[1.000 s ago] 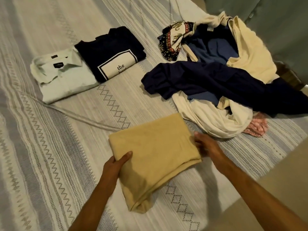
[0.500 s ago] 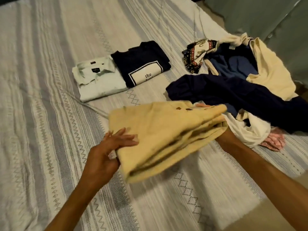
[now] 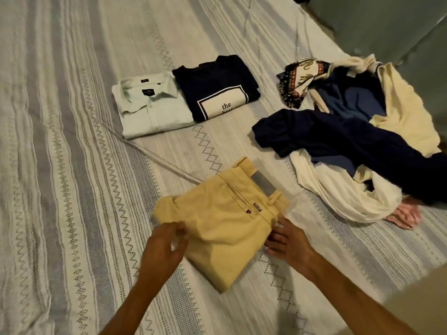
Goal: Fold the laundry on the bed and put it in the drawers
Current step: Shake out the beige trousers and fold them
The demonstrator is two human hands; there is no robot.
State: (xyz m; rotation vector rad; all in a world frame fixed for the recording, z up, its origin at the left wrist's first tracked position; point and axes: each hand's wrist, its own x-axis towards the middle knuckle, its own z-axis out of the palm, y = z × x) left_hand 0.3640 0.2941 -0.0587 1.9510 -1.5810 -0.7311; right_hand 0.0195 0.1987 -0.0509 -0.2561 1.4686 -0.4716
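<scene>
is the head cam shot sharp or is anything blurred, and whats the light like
Head view: warm, dim indoor light. The left hand is smeared by motion blur at the edge of the yellow trousers, and the right hand is softer too. The folded white shirt and navy t-shirt are sharper. The bedspread stripes bow from wide-angle distortion.

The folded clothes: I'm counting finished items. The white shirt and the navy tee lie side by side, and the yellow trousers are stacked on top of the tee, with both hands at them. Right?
Not quite. The head view shows the yellow trousers lying on the bedspread by themselves, nearer the person and apart from the navy tee. The white shirt and tee do lie side by side, and the left hand and right hand are at the trousers.
</scene>
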